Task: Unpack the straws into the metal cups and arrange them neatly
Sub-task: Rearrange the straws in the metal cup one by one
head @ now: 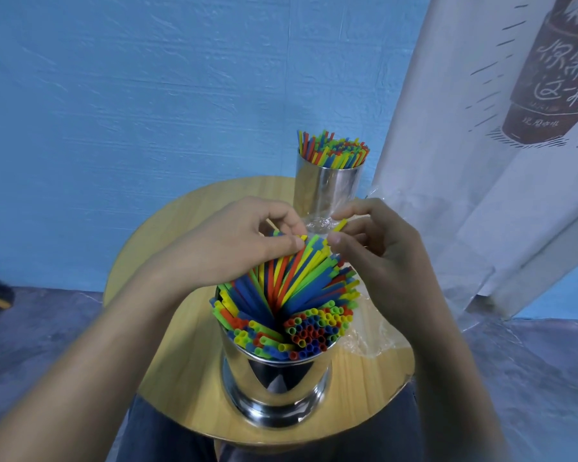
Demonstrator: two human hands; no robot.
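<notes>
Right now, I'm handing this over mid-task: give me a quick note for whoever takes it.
Left grip pinches tips of the multicoloured plastic straws in the near shiny metal cup.
Right grip pinches one yellow straw above it.
Far shiny metal cup, at the round wooden table's back, holds a second straw bundle upright.
Clear plastic wrapper lies crumpled right of the near cup.
Done: both cups loaded. Left: near bundle leans and fans; straighten it.

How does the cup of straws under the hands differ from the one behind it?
The near shiny metal cup holds colourful plastic straws leaning every way; the far shiny metal cup holds them roughly upright. The left hand and right hand pinch the near cup's straws; the far cup stands untouched. Both look full.
</notes>
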